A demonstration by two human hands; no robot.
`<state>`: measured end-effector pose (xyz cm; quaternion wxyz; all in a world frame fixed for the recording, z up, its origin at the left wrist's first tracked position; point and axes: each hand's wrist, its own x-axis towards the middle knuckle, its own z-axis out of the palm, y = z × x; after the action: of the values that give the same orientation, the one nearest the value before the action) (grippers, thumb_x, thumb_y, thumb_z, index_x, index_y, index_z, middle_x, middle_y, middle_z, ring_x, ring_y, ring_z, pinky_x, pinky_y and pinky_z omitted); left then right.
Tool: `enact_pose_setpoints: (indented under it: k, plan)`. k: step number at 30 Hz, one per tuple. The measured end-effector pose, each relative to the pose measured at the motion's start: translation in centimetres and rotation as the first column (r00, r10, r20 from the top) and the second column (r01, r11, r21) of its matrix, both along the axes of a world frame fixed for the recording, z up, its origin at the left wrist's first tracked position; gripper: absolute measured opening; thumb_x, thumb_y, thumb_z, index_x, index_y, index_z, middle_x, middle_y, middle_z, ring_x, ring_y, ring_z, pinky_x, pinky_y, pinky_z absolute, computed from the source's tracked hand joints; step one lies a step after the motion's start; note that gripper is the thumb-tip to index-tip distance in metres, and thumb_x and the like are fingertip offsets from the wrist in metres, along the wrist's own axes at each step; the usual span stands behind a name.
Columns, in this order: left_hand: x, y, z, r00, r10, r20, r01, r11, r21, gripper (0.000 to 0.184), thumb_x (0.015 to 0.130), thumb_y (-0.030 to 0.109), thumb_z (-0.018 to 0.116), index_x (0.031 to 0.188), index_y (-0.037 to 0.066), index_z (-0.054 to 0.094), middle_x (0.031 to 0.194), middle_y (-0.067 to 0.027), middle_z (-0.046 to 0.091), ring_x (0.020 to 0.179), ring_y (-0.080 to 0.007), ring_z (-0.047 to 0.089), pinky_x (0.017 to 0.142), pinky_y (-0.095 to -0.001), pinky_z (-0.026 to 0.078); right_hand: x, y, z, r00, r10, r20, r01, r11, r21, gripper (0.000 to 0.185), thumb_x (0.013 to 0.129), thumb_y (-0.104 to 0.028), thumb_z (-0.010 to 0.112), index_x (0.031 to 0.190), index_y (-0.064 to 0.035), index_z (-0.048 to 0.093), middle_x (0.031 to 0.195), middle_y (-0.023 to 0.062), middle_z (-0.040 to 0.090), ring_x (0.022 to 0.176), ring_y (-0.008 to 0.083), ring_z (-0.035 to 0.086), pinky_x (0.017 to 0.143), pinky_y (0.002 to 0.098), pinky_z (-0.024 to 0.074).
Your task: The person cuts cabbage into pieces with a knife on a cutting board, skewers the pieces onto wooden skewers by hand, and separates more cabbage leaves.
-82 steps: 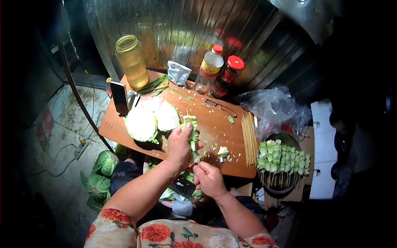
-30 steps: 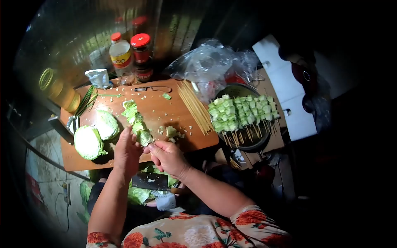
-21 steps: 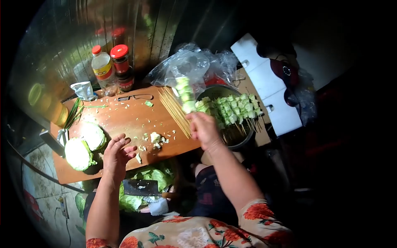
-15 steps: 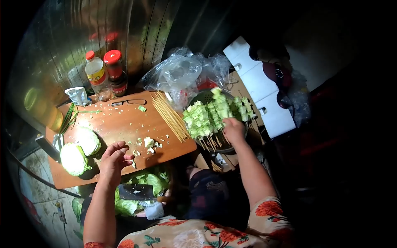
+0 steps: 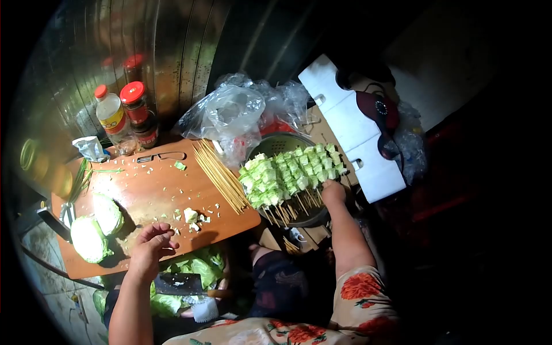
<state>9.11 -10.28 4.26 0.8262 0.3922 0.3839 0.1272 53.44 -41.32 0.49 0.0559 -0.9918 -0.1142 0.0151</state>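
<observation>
Several cabbage skewers (image 5: 287, 175) lie side by side across a dark round pot (image 5: 282, 140), their sticks toward me. My right hand (image 5: 333, 194) is at the right end of the row, its fingers closed on the stick of a cabbage skewer. Over the near edge of the wooden board (image 5: 155, 190) hangs my left hand (image 5: 150, 244), fingers curled but apart, holding nothing. Two cut cabbage pieces (image 5: 90, 238) sit left of it on the board. Bare bamboo sticks (image 5: 221, 175) lie along the board's right side, and small cabbage scraps (image 5: 191, 215) are scattered in the middle.
Behind the board stand a bottle (image 5: 113, 118), red-lidded jars (image 5: 135, 104) and a yellowish jar (image 5: 46, 169). Clear plastic bags (image 5: 233, 112) lie behind the pot, a white foam piece (image 5: 356, 132) to its right. A cleaver (image 5: 178, 284) rests on leaves below the board.
The right hand carried a cabbage skewer from the board over to the row on the pot and lowered it at the right end. My left hand let go and opened. The view swung right.
</observation>
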Motion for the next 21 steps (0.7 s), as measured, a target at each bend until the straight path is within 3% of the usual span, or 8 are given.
enact_pose_setpoints:
  k: [7,9,12,15,17,19,21]
  plan:
    - [0.3,0.0,-0.3,0.999,-0.050,0.005,0.050,0.999,0.010,0.018,0.087,0.004,0.054,0.105,0.003,0.056,0.093,-0.0078,0.061,0.074,-0.0198,0.064,0.064,-0.0320,0.054,0.2,0.3,-0.5,0.997,-0.073,-0.039,0.073,0.997,-0.023,0.021,0.091,-0.022,0.055,0.101,-0.0077,0.065,0.100,0.0186,0.065,0.095,0.0393,0.059,0.079,0.0451,0.0470]
    - [0.4,-0.1,0.1,0.997,-0.072,-0.010,0.072,0.997,0.005,0.017,0.088,0.007,0.058,0.104,0.004,0.056,0.094,-0.0051,0.062,0.076,-0.0164,0.063,0.068,-0.0300,0.052,0.4,0.0,-0.5,0.997,-0.071,-0.042,0.070,0.997,-0.039,0.021,0.091,-0.023,0.054,0.101,-0.0078,0.065,0.100,0.0183,0.065,0.095,0.0390,0.059,0.079,0.0449,0.0470]
    - [0.1,0.1,-0.6,0.999,-0.051,0.002,0.051,0.999,0.008,0.019,0.087,0.005,0.054,0.106,0.001,0.055,0.095,-0.0088,0.062,0.075,-0.0201,0.064,0.065,-0.0321,0.054,0.0,0.1,-0.1,0.998,-0.033,-0.060,0.030,0.998,-0.050,0.027,0.092,-0.027,0.047,0.102,-0.0098,0.065,0.104,0.0199,0.064,0.098,0.0389,0.060,0.083,0.0474,0.0484]
    - [-0.1,0.3,-0.5,0.999,-0.042,-0.009,0.042,0.999,0.024,0.019,0.088,0.005,0.054,0.106,0.002,0.055,0.095,-0.0088,0.062,0.075,-0.0200,0.064,0.065,-0.0319,0.054,-2.0,1.1,2.8,0.991,-0.079,-0.106,0.064,0.989,-0.135,0.030,0.091,-0.026,0.047,0.110,-0.0075,0.062,0.111,0.0203,0.062,0.103,0.0386,0.059,0.087,0.0471,0.0477]
    - [-0.2,0.6,-0.7,0.998,-0.063,0.006,0.062,0.997,0.046,0.019,0.088,0.006,0.054,0.106,0.003,0.055,0.095,-0.0077,0.062,0.077,-0.0194,0.064,0.065,-0.0306,0.053,-3.2,1.5,4.1,0.997,-0.079,-0.012,0.075,0.977,-0.201,0.034,0.089,-0.024,0.048,0.117,-0.0056,0.058,0.118,0.0214,0.058,0.108,0.0385,0.056,0.091,0.0465,0.0461]
    - [-0.3,0.7,-1.0,0.997,-0.073,-0.014,0.074,0.992,0.102,0.019,0.087,0.007,0.057,0.106,0.004,0.056,0.095,-0.0064,0.062,0.078,-0.0183,0.064,0.067,-0.0299,0.051,-4.7,2.3,5.1,1.000,-0.008,0.010,0.009,0.981,-0.193,0.038,0.085,-0.019,0.053,0.120,-0.0052,0.055,0.120,0.0226,0.055,0.111,0.0385,0.054,0.094,0.0461,0.0439]
    - [-0.4,0.9,-1.3,0.997,-0.076,-0.015,0.077,0.987,0.142,0.018,0.088,0.009,0.060,0.104,0.005,0.055,0.091,-0.0041,0.060,0.078,-0.0166,0.062,0.068,-0.0295,0.049,-8.6,4.7,7.2,0.983,0.170,0.067,-0.161,0.980,-0.116,0.040,0.084,-0.019,0.057,0.121,-0.0051,0.055,0.120,0.0222,0.055,0.110,0.0390,0.054,0.093,0.0460,0.0440]
